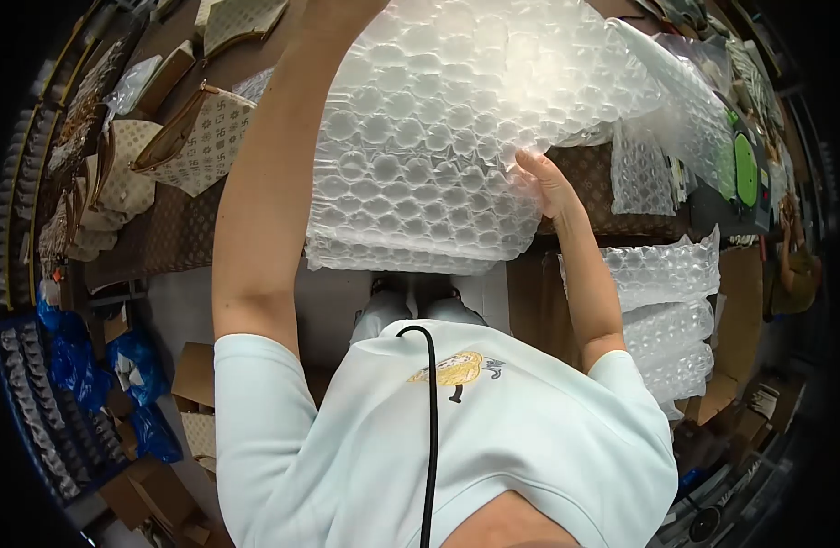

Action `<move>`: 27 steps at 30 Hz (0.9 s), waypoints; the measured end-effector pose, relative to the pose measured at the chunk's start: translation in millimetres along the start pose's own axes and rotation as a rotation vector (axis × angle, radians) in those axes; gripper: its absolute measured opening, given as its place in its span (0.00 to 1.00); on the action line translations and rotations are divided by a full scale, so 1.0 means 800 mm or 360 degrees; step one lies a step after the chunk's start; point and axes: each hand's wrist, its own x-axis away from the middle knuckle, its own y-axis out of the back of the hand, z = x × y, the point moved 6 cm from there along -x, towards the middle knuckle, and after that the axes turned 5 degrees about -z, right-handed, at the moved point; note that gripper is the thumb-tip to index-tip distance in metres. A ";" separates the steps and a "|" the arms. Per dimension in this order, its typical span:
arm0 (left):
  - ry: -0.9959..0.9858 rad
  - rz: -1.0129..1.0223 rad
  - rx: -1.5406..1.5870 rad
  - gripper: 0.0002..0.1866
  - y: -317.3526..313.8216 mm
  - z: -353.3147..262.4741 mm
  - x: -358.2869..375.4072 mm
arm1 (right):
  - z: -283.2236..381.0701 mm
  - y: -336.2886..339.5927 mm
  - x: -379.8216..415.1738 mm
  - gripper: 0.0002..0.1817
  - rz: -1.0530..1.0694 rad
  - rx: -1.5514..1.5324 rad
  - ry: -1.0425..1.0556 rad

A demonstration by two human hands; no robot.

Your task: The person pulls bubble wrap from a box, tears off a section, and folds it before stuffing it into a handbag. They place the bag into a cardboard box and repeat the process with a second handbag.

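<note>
A large sheet of clear bubble wrap (420, 137) spreads over the brown patterned table in front of me, and its near end hangs over the edge. My right hand (549, 185) grips the sheet's right side, thumb on top and the other fingers hidden underneath. My left arm reaches forward along the sheet's left side; the hand itself lies beyond the top of the view. Left of that arm sits a cream patterned bag (205, 137) with a brown-trimmed opening.
More cream bags (127, 164) crowd the table's left end. Further bubble wrap (666, 320) stands in a cardboard box (735, 320) at my right. A green-and-black device (745, 169) is at the table's right. Blue plastic bags (77, 356) lie low left. Another person (794, 274) is at the far right.
</note>
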 end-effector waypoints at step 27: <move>0.2466 0.0715 0.1330 0.14 0.230 0.305 0.408 | 0.306 -0.014 -0.151 0.26 -0.2721 0.1595 0.1716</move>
